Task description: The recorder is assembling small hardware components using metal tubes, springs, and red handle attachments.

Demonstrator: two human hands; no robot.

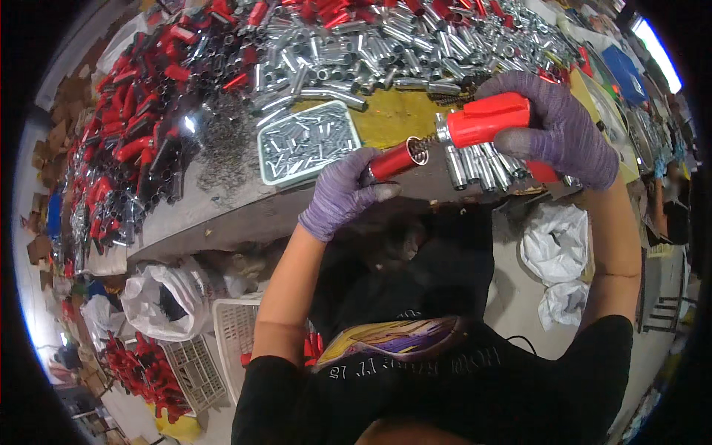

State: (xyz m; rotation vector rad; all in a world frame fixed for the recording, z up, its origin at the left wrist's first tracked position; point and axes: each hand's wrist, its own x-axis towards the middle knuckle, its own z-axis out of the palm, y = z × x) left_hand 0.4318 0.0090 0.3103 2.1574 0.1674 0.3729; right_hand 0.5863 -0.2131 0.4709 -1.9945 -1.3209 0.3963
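My left hand [340, 196], in a purple glove, grips a small red metal cylinder [393, 160] with a dark spring sticking out of its open end. My right hand [567, 133], also gloved in purple, holds a red plastic handle-shaped tool [486, 119] with a silver metal tip pointed at the cylinder's open end. The two parts are nearly touching above the front edge of the workbench [222, 211]. Several silver tubes [475, 165] lie just under the tool.
A shallow tray [308, 142] of silver tubes sits on the bench beside a heap of small springs [222, 144]. Piles of red and black parts [141, 126] and silver tubes [386, 44] cover the bench. White bags [555, 245] and baskets [236, 326] stand on the floor.
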